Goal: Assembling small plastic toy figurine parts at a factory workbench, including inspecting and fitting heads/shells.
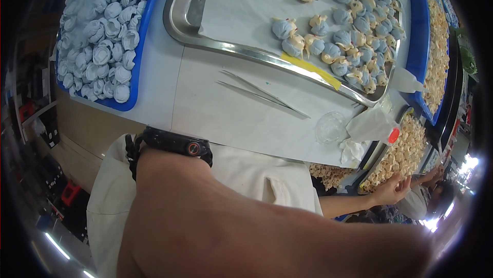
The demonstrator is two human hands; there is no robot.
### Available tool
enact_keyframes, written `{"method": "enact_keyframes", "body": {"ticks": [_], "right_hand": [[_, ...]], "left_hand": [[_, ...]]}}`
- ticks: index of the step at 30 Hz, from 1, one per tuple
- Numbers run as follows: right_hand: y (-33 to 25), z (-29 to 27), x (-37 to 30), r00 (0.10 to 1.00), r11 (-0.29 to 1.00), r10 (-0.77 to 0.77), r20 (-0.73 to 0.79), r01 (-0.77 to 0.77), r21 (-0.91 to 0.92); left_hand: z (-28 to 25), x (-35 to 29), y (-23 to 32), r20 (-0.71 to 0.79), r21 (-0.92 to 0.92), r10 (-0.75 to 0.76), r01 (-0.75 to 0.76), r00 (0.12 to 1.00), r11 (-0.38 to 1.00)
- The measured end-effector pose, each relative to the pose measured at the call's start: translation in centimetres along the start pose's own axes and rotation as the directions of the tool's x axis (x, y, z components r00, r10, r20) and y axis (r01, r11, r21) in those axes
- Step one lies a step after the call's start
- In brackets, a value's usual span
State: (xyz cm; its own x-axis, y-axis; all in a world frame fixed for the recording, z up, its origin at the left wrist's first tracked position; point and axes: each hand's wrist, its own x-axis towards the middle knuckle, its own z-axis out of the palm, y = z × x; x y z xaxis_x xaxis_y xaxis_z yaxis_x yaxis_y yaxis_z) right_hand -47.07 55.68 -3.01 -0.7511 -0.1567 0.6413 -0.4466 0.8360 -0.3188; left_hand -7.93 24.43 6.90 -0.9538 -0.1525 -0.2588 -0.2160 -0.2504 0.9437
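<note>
My left hand (205, 226) fills the lower part of the view, very near the camera, with a black watch (177, 144) on its wrist. Its fingers lie outside the picture, so whether they hold anything is hidden. Farther off at the right, my right hand (393, 189) rests beside a tray of small cream-coloured pieces (403, 149). Its fingers are loosely bent and apart, with nothing visible in them. A pair of metal tweezers (264, 95) lies on the white table (205, 103), away from both hands.
A metal tray (231, 48) bears several small blue-and-cream figures (354, 36). At the left stands a blue bin (134, 80) of pale shell-like pieces. Another blue bin (416, 47) holds cream pieces. Near the table's right edge are a clear round dish (330, 127) and a red cap (394, 135).
</note>
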Motion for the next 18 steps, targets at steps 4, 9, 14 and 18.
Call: {"method": "enact_keyframes", "body": {"ticks": [4, 9, 14, 18], "right_hand": [[-2.1, 0.5, -0.4, 0.997, 0.998, -0.053, -0.055, 0.051, -0.039], [-5.6, -1.0, -0.9, 0.949, 0.949, -0.189, -0.251, 0.242, 0.201], [-13.1, -2.7, -3.4, 0.853, 0.825, -0.25, -0.458, 0.436, 0.36], [-17.5, -1.3, -6.2, 0.973, 0.543, -0.19, -0.133, 0.217, 0.811]], "left_hand": [[1.7, -2.5, 0.3, 0.011, 0.026, -0.027, 0.026, 1.0, 0.999], [-0.5, 2.6, 0.5, 0.052, 0.052, -0.064, 0.061, 0.997, 0.997], [1.3, -0.3, 1.0, 0.096, 0.081, -0.107, 0.1, 0.99, 0.992], [2.3, 0.0, 1.4, 0.079, 0.107, -0.132, 0.123, 0.988, 0.987]]}}
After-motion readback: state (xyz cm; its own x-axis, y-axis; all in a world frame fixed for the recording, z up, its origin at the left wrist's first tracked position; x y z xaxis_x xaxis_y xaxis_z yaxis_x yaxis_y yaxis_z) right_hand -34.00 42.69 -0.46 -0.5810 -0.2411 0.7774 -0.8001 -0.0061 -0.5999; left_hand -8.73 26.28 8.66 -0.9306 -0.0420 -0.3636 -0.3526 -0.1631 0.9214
